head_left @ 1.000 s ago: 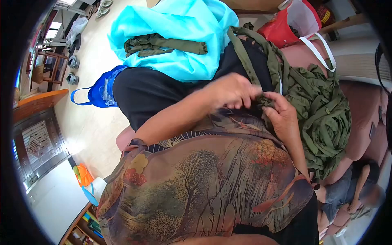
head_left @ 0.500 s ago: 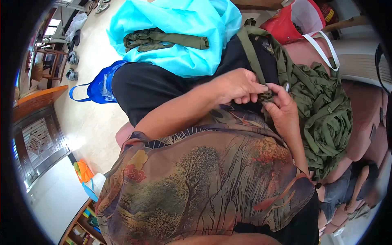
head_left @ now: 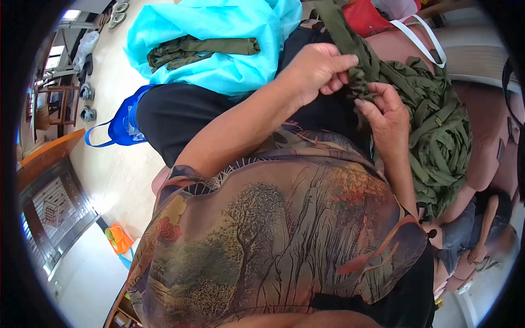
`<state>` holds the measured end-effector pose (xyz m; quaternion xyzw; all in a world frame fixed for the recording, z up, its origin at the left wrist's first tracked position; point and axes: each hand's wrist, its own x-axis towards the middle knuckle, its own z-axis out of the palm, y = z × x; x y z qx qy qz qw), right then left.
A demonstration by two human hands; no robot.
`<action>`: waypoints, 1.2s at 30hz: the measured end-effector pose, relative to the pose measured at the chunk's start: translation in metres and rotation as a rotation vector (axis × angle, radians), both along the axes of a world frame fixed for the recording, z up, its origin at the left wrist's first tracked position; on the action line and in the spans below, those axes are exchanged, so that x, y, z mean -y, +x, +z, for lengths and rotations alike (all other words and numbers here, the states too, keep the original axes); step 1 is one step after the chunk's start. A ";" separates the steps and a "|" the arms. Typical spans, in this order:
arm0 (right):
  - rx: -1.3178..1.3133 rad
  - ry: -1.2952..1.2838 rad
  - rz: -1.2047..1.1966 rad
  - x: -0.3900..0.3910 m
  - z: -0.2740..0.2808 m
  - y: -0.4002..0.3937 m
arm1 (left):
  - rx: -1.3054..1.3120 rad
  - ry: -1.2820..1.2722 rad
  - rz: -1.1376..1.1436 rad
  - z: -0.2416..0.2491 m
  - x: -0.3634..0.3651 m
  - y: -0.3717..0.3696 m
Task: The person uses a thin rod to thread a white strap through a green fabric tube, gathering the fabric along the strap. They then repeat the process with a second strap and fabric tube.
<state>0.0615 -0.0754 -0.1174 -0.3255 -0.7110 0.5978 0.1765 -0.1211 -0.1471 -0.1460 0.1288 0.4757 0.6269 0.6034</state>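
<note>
My left hand [head_left: 320, 68] is closed, thumb and fingers pinching a long olive-green fabric strip [head_left: 350, 46] above my lap. The strip is bunched into small folds between my two hands. Just to the right and lower, my right hand [head_left: 387, 112] pinches the gathered end with its thumb and fingertips. From there the strip runs up and joins a loose heap of olive-green fabric [head_left: 437, 131] at my right side. On my knees lies a shiny turquoise cloth [head_left: 229, 71] with a folded olive-green piece [head_left: 202, 50] on it.
A blue bag [head_left: 121, 128] hangs by my left leg. A red bag [head_left: 363, 19] with a white handle stands at the upper right, on the pinkish sofa [head_left: 486, 120]. Another person [head_left: 476, 229] sits at the lower right. Shoes [head_left: 87, 104] lie on the floor.
Both hands have moved slightly apart, the left one upward, and more of the bunched strip shows between them. The view has shifted a little.
</note>
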 end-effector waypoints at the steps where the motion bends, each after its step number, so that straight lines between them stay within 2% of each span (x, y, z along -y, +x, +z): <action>1: 0.065 0.081 -0.028 -0.001 0.006 0.001 | 0.022 0.008 0.023 0.000 -0.002 -0.006; 4: 0.086 0.285 0.021 -0.008 0.009 0.011 | 0.043 0.018 0.127 0.005 -0.004 -0.019; 7: 0.108 0.274 0.033 -0.007 0.010 0.012 | 0.041 0.045 0.198 0.004 -0.007 -0.030; 10: 0.152 0.445 0.087 -0.006 0.017 0.022 | 0.062 0.043 0.292 0.005 -0.008 -0.048; 14: 0.186 0.480 0.093 -0.006 0.018 0.050 | 0.037 0.057 0.395 0.006 -0.007 -0.072; 19: 0.208 0.433 0.083 -0.016 0.005 0.062 | 0.016 0.099 0.286 0.011 -0.007 -0.045; 22: 0.082 0.596 0.059 -0.016 0.037 0.019 | -0.055 0.090 0.210 0.018 -0.009 -0.022; 25: -0.026 0.499 0.011 -0.008 0.037 -0.019 | -0.035 0.085 0.148 0.027 -0.009 -0.005; 29: 0.137 0.266 0.069 -0.006 0.032 -0.032 | -0.052 0.157 0.208 0.036 -0.009 -0.014; 32: 0.141 0.423 0.142 -0.007 0.030 -0.016 | -0.014 0.178 0.289 0.037 -0.007 -0.040; 36: 0.347 0.452 0.199 -0.013 0.037 0.016 | 0.069 0.180 0.299 0.031 -0.010 -0.057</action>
